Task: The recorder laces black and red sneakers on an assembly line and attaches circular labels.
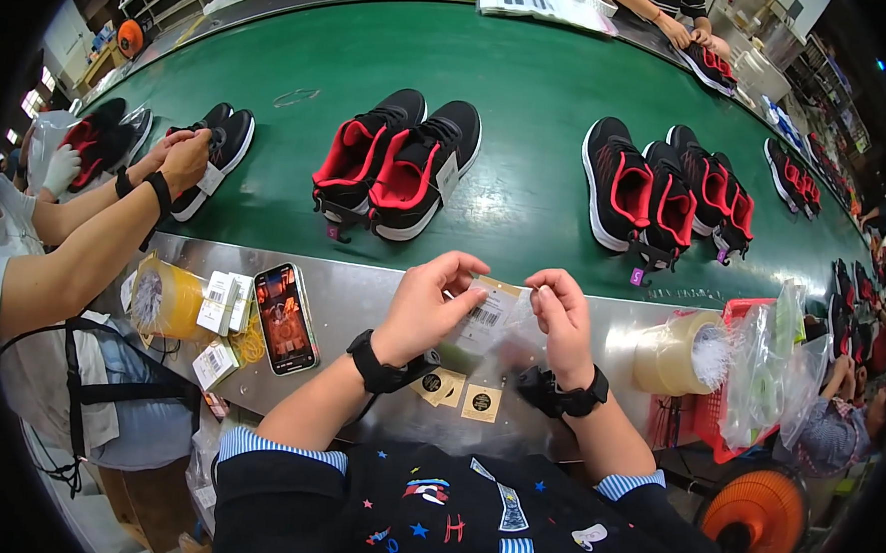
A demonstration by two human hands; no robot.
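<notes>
My left hand (429, 311) pinches a hang tag (489, 309), pale with a printed barcode and a tan upper edge, above the metal ledge. Close by on its right, my right hand (564, 318) has thumb and forefinger pressed together; what they hold is too small to make out. Below my hands, several tan square cards (480, 403) with a dark round mark lie on the metal. Beyond them on the green belt stands a pair of black sneakers (404, 179) with red lining and a white tag on one side.
More sneakers (668, 193) stand right on the belt (533, 91). Along the ledge are a phone (286, 318), tags (223, 300), a roll with white fasteners (166, 302), another roll (674, 354) and a red basket (730, 432). Co-workers' hands (183, 163) handle shoes left and far right.
</notes>
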